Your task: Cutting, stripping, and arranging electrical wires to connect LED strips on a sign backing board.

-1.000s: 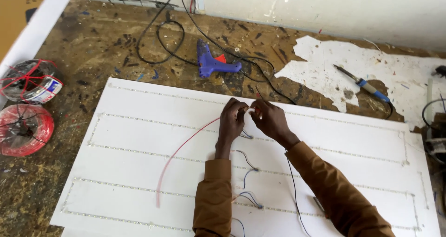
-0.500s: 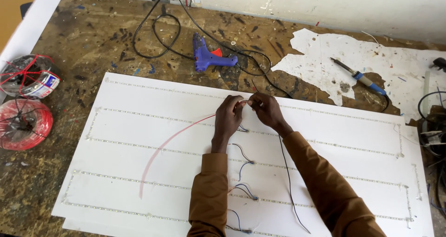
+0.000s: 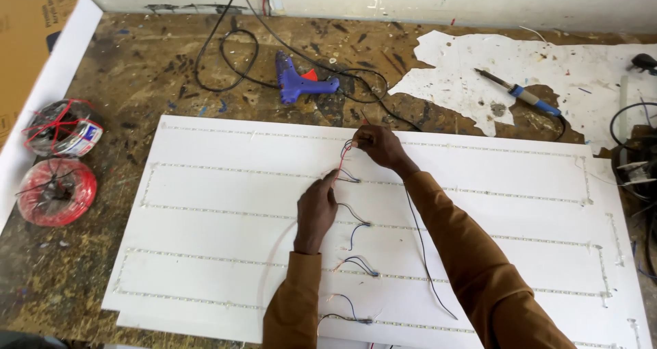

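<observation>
Wires (image 3: 344,159) run upright between both hands: right hand (image 3: 378,146) pinches their top end, left hand (image 3: 316,210) pinches lower down, over the white board (image 3: 205,212).

A blue glue gun (image 3: 295,83), a soldering iron (image 3: 520,94) and two wire spools, red (image 3: 56,191) and black (image 3: 63,128), lie on the worn bench (image 3: 137,68).

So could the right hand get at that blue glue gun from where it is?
Probably yes. The right hand sits near the white board's far edge, and the glue gun lies just beyond on the bench, with only loose black cable between. But it is pinching wires, so it would have to let go.
</observation>
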